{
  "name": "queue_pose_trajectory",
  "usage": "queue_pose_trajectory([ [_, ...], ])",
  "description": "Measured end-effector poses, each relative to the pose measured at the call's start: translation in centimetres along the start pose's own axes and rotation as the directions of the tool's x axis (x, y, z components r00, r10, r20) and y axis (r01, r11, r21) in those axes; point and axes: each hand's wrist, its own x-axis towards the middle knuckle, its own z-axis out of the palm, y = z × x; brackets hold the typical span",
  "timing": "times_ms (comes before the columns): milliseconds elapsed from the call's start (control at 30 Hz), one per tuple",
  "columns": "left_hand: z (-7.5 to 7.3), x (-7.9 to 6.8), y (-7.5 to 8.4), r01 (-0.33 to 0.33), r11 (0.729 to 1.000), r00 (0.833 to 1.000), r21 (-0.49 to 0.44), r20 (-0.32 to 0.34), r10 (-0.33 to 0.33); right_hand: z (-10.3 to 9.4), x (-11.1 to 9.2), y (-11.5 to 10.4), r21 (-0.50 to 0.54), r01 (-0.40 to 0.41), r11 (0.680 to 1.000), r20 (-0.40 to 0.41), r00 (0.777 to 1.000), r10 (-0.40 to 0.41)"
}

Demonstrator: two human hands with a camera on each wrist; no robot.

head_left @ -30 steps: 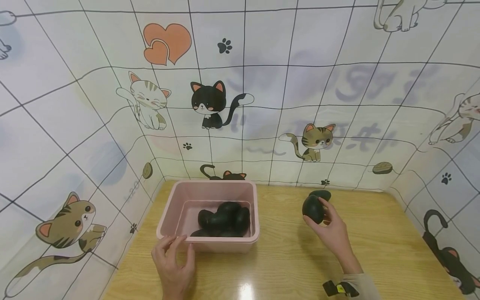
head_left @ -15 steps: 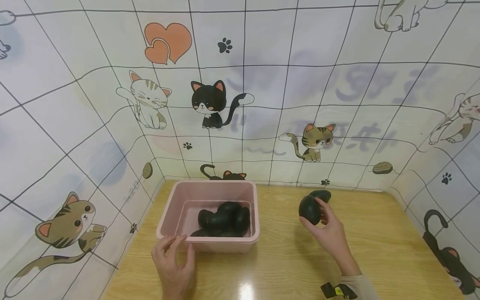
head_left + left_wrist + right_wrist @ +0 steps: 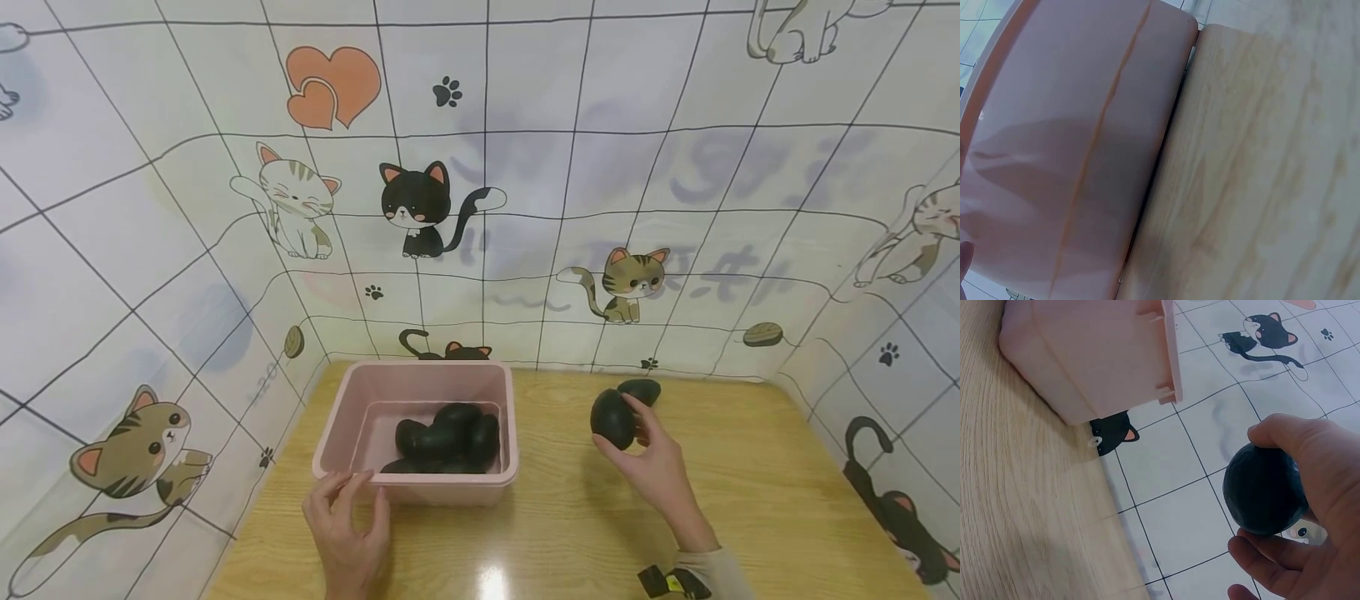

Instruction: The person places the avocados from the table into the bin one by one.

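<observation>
In the head view my right hand holds a dark green avocado between thumb and fingers, raised over the table. The right wrist view shows the same avocado, with the thumb on one side and fingertips on the other. Just behind it another avocado lies near the back wall, partly overlapped. My left hand grips the front rim of a pink plastic bin, fingertips hooked at the rim and thumb by the outer wall. Several avocados lie heaped in the bin's right half.
The light wood table carries the bin on its left side. Behind and on both sides stand white walls with grid lines and cartoon cats. A strap sits on my right wrist.
My right hand has moved slightly left with the avocado, showing more of the one behind. My left hand and the bin have not moved.
</observation>
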Motion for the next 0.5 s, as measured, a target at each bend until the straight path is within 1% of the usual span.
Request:
queue_pose_trajectory([
  [167,0.0,0.0,0.0,0.005,1.000,1.000,0.000,0.004,-0.005,0.3,-0.1,-0.8,0.009,0.027,1.000,-0.001,1.000,-0.027],
  [500,0.0,0.1,0.1,0.003,1.000,1.000,-0.010,-0.006,-0.003,1.0,-0.3,-1.9,0.017,0.048,0.999,0.013,0.999,-0.049],
])
